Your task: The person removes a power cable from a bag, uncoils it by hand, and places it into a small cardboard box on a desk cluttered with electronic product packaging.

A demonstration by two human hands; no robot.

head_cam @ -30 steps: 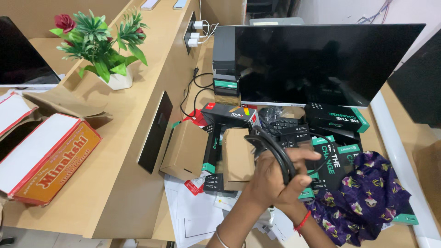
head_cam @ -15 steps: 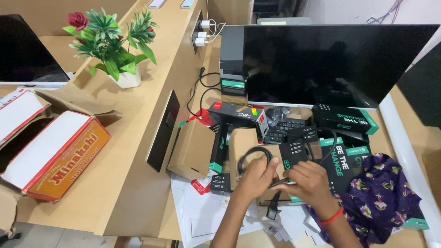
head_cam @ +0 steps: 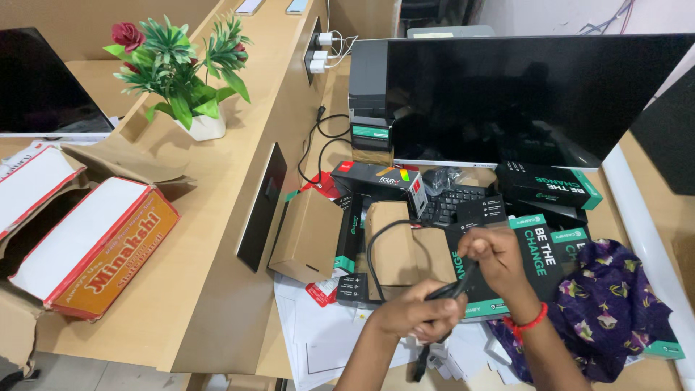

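While my left hand (head_cam: 421, 316) clenches the black cable (head_cam: 373, 253) near its plug, my right hand (head_cam: 496, 255) pinches the same cable higher up, its loop hanging over the brown cardboard boxes (head_cam: 398, 250) below the monitor (head_cam: 521, 94).

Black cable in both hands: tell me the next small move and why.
Probably draw the loose loop in toward the left hand. The black cable arcs wide over the brown cardboard boxes, while the right hand pinches it higher up and the plug end dangles below the left fist. Gathering the slack would keep it from snagging on the boxes.
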